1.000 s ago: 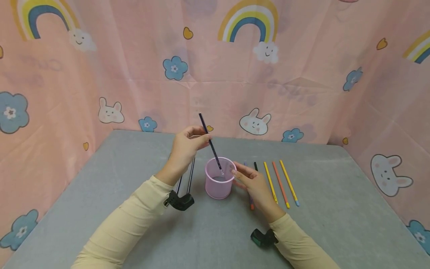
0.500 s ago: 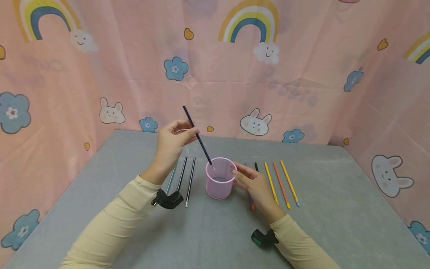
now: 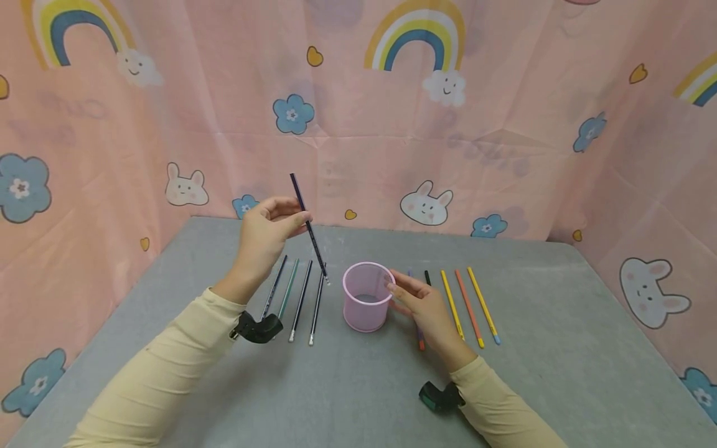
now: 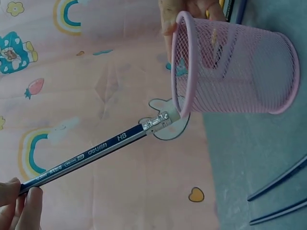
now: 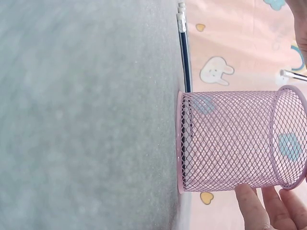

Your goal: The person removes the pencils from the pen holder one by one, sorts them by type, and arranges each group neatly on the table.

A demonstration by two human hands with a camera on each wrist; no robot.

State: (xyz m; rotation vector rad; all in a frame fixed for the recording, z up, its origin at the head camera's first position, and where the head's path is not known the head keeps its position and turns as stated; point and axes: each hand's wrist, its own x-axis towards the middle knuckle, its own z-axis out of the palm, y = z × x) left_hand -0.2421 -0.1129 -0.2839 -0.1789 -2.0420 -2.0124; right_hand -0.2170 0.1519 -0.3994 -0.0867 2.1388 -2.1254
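My left hand (image 3: 262, 239) pinches a dark blue pencil (image 3: 311, 236) near its upper end. The pencil slants with its white eraser end down, left of the pink mesh pen holder (image 3: 364, 316); lettering with "HB" shows on the pencil (image 4: 103, 150) in the left wrist view, where the eraser overlaps the rim. On the other side, my right hand (image 3: 430, 314) holds the upright pen holder by its right side, thumb at the rim and fingers along the mesh (image 5: 230, 139). No pencil shows inside the holder.
Left of the holder, several dark and green pencils (image 3: 288, 289) lie in a row on the grey table (image 3: 358, 392). Yellow, orange and other pencils (image 3: 469, 308) lie to its right, some partly behind my right hand. A pink patterned cloth (image 3: 358, 155) hangs behind and at the sides.
The left hand has drawn the pencil leftward, from inside the pen holder's mouth to beside it, uncovering more of the left row of pencils. The right hand and the holder keep their place.
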